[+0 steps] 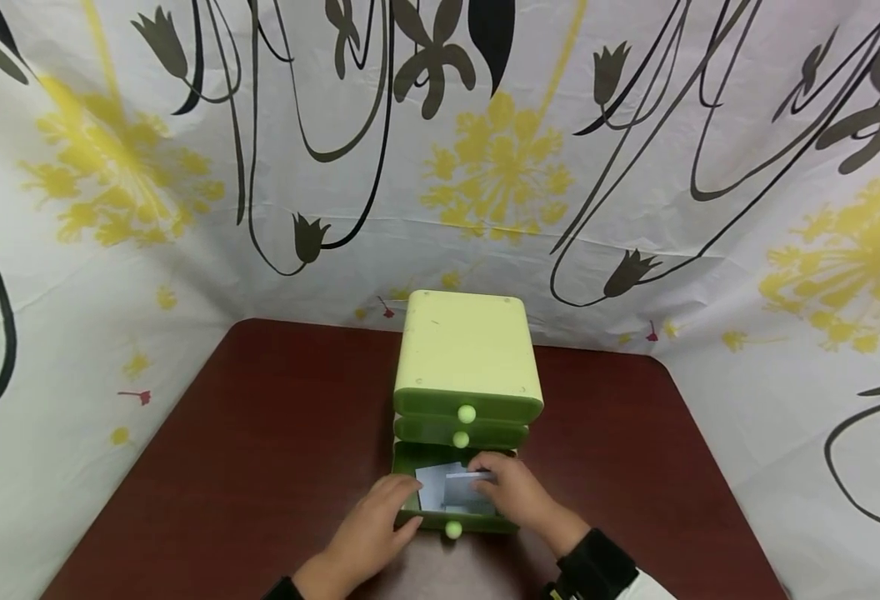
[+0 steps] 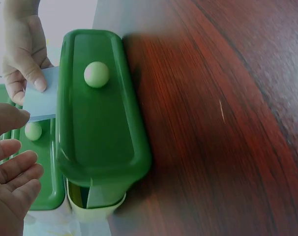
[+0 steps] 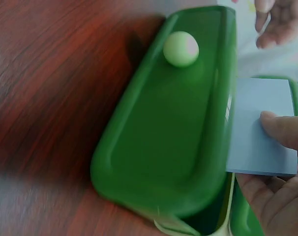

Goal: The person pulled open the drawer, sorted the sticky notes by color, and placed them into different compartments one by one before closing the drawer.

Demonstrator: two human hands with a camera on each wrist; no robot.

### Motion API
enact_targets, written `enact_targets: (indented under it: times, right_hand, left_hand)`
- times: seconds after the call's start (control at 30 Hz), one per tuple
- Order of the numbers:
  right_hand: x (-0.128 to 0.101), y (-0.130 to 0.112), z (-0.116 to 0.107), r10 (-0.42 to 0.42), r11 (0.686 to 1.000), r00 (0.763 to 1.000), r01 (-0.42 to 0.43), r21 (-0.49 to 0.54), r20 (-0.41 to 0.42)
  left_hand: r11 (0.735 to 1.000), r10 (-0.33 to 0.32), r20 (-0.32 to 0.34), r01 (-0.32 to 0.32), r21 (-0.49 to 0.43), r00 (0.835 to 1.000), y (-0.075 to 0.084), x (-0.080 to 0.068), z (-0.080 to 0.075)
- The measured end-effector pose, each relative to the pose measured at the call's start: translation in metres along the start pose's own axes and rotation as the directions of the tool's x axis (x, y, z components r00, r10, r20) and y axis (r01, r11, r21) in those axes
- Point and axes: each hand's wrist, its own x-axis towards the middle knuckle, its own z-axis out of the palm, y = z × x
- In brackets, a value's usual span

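Observation:
The bottom drawer point(image 1: 485, 523) of a small green chest is pulled out toward me. My right hand point(image 1: 518, 493) pinches a light blue pad of paper point(image 3: 254, 123), thumb flat on its face and fingers behind. The pad is upright over the drawer, its lower part hidden behind the drawer front point(image 3: 159, 128) in the right wrist view. Another pale blue sheet point(image 1: 432, 483) shows beside it inside the drawer. My left hand point(image 1: 371, 525) is at the drawer's left end, fingers loosely bent and holding nothing, as the left wrist view shows.
Above the drawer, the chest's pale yellow top point(image 1: 470, 342) rises over two more green drawer fronts with round light green knobs point(image 1: 467, 414). A dark red-brown wooden table point(image 1: 297, 417) bears the chest. Behind and beside it hangs a white flower-patterned cloth point(image 1: 380, 200).

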Motion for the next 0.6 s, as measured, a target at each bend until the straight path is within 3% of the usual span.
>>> enact_targets:
  times: [0.17, 0.37, 0.6]
  right_hand:
    - [0.009, -0.004, 0.012, -0.006, 0.999, 0.998, 0.003, 0.052, 0.055]
    - [0.015, -0.006, 0.024, -0.077, 0.994, 0.996, 0.073, 0.079, 0.043]
    - [0.023, -0.007, 0.031, 0.03, 0.995, 0.997, -0.037, 0.096, 0.073]
  left_hand:
    - [1.0, -0.013, -0.037, 0.013, 0.004, 0.999, -0.006, -0.001, -0.001]
    - [0.998, -0.055, -0.041, 0.055, -0.013, 0.998, -0.012, -0.001, -0.004]
    - [0.995, -0.099, -0.023, 0.1, 0.005, 0.995, -0.016, -0.002, -0.008]
